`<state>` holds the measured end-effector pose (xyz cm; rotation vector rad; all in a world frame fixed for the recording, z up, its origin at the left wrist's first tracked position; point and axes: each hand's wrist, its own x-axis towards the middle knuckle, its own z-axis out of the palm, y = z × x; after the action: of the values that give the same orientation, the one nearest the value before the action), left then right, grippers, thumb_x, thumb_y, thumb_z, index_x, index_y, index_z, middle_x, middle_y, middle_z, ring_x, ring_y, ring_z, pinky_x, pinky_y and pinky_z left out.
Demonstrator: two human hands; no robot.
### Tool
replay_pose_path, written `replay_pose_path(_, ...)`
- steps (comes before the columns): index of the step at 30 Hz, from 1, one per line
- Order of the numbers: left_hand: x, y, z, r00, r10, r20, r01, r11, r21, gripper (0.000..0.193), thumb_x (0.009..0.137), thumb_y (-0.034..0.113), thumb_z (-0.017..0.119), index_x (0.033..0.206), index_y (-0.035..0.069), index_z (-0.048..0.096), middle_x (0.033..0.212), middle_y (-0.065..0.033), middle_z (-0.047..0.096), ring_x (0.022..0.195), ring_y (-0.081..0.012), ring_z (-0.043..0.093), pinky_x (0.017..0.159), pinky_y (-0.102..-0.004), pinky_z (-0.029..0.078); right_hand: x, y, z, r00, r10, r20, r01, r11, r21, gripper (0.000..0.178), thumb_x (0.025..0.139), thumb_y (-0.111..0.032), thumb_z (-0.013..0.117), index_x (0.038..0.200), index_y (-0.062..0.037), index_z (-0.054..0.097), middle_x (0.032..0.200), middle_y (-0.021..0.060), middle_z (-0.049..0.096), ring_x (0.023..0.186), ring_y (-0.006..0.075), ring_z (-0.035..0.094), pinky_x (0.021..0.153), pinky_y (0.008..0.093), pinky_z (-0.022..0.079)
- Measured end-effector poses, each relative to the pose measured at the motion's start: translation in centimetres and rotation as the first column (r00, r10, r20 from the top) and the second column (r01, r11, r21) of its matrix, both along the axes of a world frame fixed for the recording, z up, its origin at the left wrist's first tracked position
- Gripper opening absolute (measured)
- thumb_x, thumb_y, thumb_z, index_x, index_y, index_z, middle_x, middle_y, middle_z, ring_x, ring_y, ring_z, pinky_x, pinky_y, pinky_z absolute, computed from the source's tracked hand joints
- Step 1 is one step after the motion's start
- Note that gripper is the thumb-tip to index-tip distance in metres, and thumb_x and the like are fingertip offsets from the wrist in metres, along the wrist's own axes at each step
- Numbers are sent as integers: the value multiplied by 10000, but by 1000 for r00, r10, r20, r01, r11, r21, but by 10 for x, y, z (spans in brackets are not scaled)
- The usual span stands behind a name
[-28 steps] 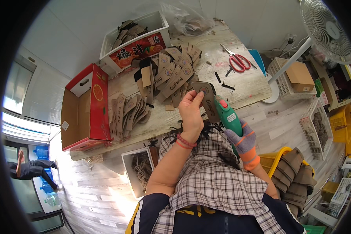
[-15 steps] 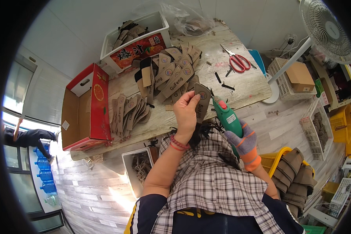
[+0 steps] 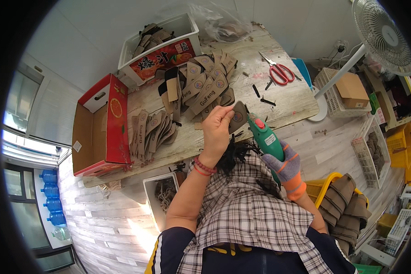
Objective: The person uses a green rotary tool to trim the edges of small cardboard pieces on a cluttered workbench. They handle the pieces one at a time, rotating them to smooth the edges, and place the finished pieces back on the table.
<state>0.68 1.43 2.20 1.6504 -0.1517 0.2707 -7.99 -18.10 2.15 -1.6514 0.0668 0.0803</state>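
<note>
My left hand (image 3: pixel 216 132), bare with beaded bracelets at the wrist, pinches a tan fabric tab (image 3: pixel 238 117) with a rounded end and a round emblem. In a grey and orange glove, my right hand (image 3: pixel 285 166) grips green electric scissors (image 3: pixel 266 139) with a red button. Their tip is close beside the tab's right edge; whether it touches cannot be made out. Black offcuts (image 3: pixel 235 157) lie on my checked apron (image 3: pixel 255 205) below my hands. Just beyond my left hand, a heap of similar tabs (image 3: pixel 208 97) covers part of the worn table (image 3: pixel 287 107).
A smaller pile of tabs (image 3: pixel 147 132) lies beside an open red carton (image 3: pixel 116 123). Behind stands a white bin (image 3: pixel 194 39) holding more tabs. Red-handled scissors (image 3: pixel 281 73) rest at the table's right. Around me are a yellow basket (image 3: pixel 326 182), a white bin (image 3: pixel 146 182) and a fan (image 3: pixel 383 36).
My left hand has turned, tilting the tab more crosswise, with less of its length showing. The right hand and electric scissors have barely moved. A person at far left has left the view.
</note>
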Motion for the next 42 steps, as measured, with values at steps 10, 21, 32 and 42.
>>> replay_pose_path(10,-7,34,17,998,68,3,-68,987,148,130,895,32,556,954,-42,646,804,-4,583,730,-62,518,656,-197,414,1,1,-6,999,19,-29,-20,999,-36,492,770,-134,750,1190,18,544,913,56,650,772,79,588,670,224,498)
replay_pose_path(21,-23,74,31,975,223,-13,-221,973,68,115,881,44,578,943,-34,636,830,-29,614,758,-85,534,696,-220,428,0,23,-6,992,116,-43,-115,993,32,561,744,-230,783,1196,7,549,956,66,654,807,88,589,724,241,491)
replay_pose_path(32,-29,35,13,994,77,-77,-72,996,60,100,860,33,587,925,-33,626,835,-56,618,753,-119,561,694,-238,447,0,17,3,993,90,-72,-87,995,40,519,754,-180,767,1187,7,551,933,68,657,805,89,601,715,233,499)
replay_pose_path(42,2,178,21,746,546,382,-659,522,541,95,842,82,601,910,26,636,844,-109,589,776,-250,576,700,-337,454,-3,7,0,997,20,-77,-8,989,146,480,780,-148,746,1179,30,546,875,36,643,719,71,571,634,220,483)
